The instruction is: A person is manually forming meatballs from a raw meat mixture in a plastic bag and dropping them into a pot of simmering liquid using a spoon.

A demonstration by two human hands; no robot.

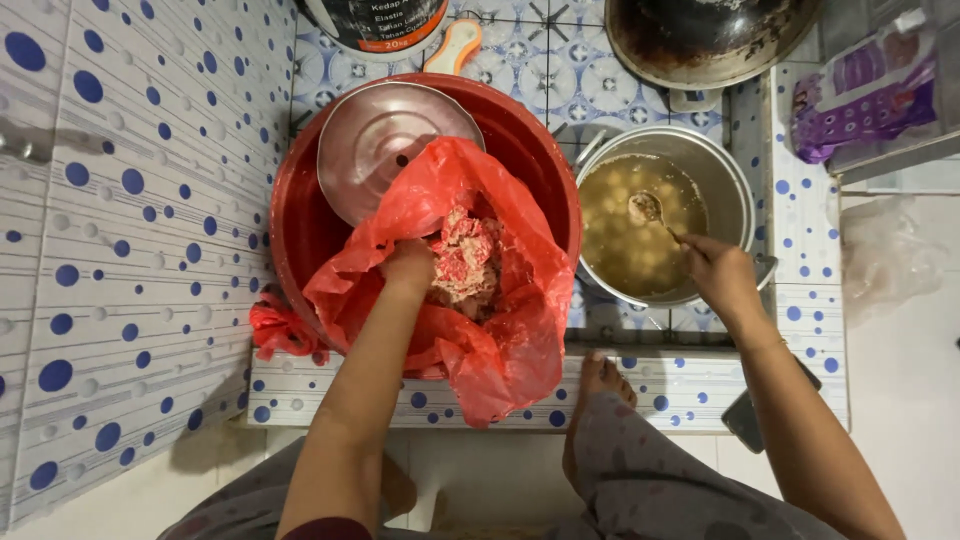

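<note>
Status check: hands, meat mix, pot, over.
Left hand in meat mix, red bag. Right hand holds spoon over pot. Nothing blocking.

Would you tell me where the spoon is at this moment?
In the head view, the spoon is right of centre, its bowl over the broth in the metal pot, held by the right hand, beside the red basin.

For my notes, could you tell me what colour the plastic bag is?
Red, in the head view: plastic bag.

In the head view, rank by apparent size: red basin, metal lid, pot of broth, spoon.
1. red basin
2. pot of broth
3. metal lid, looking only slightly smaller than the pot
4. spoon
</note>
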